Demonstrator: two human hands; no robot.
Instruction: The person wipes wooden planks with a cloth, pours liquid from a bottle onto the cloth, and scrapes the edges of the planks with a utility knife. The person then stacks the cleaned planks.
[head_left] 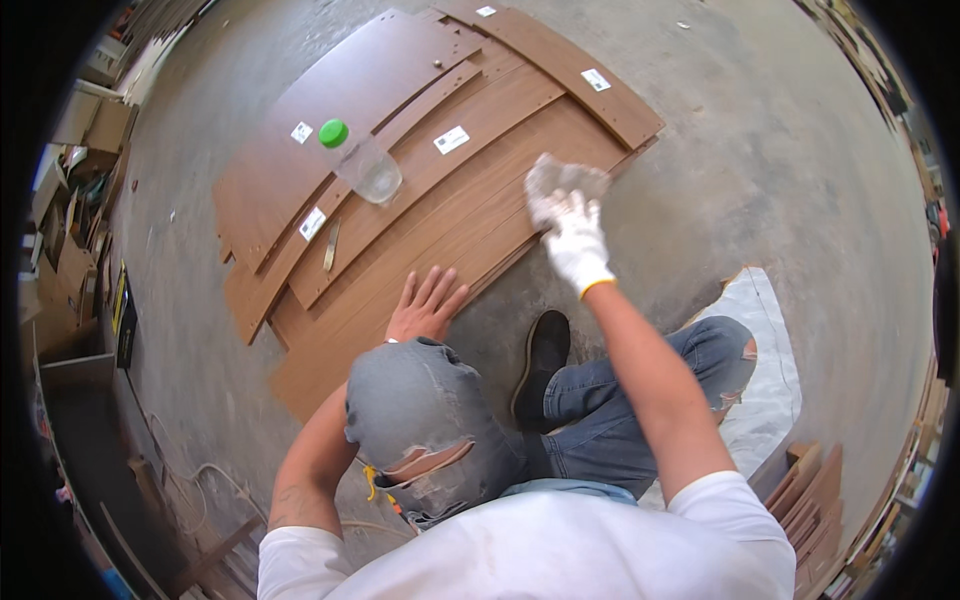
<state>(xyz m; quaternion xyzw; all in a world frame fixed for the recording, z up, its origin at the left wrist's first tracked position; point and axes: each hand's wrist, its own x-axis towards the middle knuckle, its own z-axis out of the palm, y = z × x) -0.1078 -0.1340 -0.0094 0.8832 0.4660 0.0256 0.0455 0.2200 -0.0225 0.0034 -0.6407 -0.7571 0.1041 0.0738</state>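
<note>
My bare left hand (428,306) lies with fingers spread on the near edge of a brown wood panel (400,255). In a white knit glove, my right hand (577,240) presses a crumpled greyish cloth (563,186) against the same panel near its right end. Other brown panels with pre-drilled holes lie stacked and overlapping beyond it. On them rests a clear plastic bottle (366,172) with a green cap, tipped toward the far left. Left of my left hand, a small flat tool with a pale handle (330,246) lies on a panel; its exact kind is unclear.
White labels (451,139) are stuck on several panels. Cardboard and scrap (80,230) pile up along the left. A pale cord (215,472) runs over the concrete floor at lower left. A white sheet (760,370) lies beside my right knee, and brown boards (810,510) are stacked at lower right.
</note>
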